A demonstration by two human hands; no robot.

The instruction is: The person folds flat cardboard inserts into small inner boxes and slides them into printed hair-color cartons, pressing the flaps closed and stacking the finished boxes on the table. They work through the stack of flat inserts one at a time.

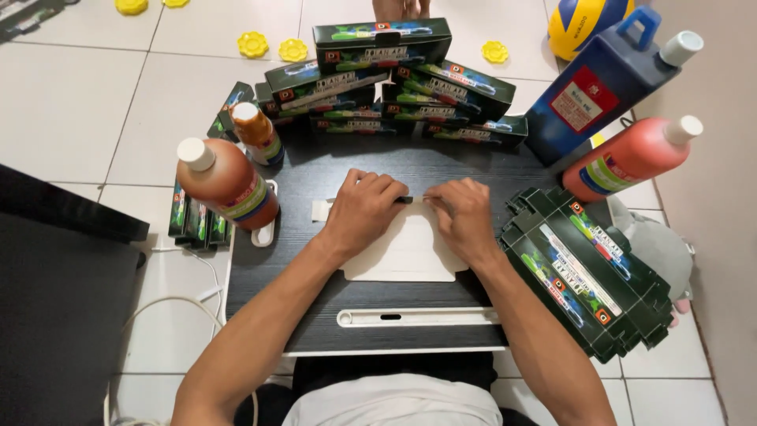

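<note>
My left hand (364,211) and my right hand (464,217) rest side by side on a flat, unfolded piece of white cardboard (410,256) that lies on a small black table (307,312). The fingers of both hands are curled and press down along the cardboard's far edge, where a dark strip shows between them. A stack of flat, unfolded dark green carton blanks (587,272) lies just right of my right hand. Whether either hand grips the cardboard or only presses it, I cannot tell.
Folded dark green boxes (382,43) are piled at the table's far edge. Two orange bottles (229,181) (256,132) stand at the left, a blue jug (603,83) and an orange bottle (631,158) at the right. Yellow discs (253,44) and a ball (583,24) lie on the tiled floor.
</note>
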